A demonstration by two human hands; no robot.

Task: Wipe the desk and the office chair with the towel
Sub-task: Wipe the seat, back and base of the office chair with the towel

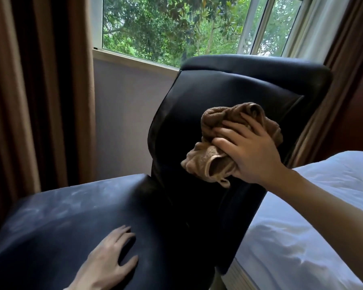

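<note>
Your right hand [247,151] has the towel [218,118]. It's a brown wad pressed against the front of the chair's backrest [208,91], about mid-height, toward its right edge. Fingers [231,124] are spread and bent over the wad, and the thumb is hooked into a fold. A loose end with a hemmed edge hangs out below the palm.

Your left hand [107,262] lies flat on the seat [71,216], fingers straight and slightly apart, holding nothing.

Around it:
- The bed [302,237] is just beside the chair on the right, with white rumpled bedding. Your right forearm reaches across it, and the mattress edge looks close to the backrest's lower right side.
- A brown curtain [29,91] hangs full height on the left, near the seat's far edge.
- A second brown curtain [344,49] is behind the backrest's top right corner, with a pale sheer panel next to it.
- The window [166,28] is behind the chair, with a white frame and green trees outside. The backrest top overlaps the sill line.
- There's a plain grey-lilac wall [130,111] under the sill.

Surface: the chair is black and leather-like with stitched panel seams on the backrest. The seat shows pale, dusty-looking smears across its left and far parts. The backrest looks darker and glossier. Light is daylight from the window, and the lower backrest is in deep shadow, so I can't make out detail there.
</note>
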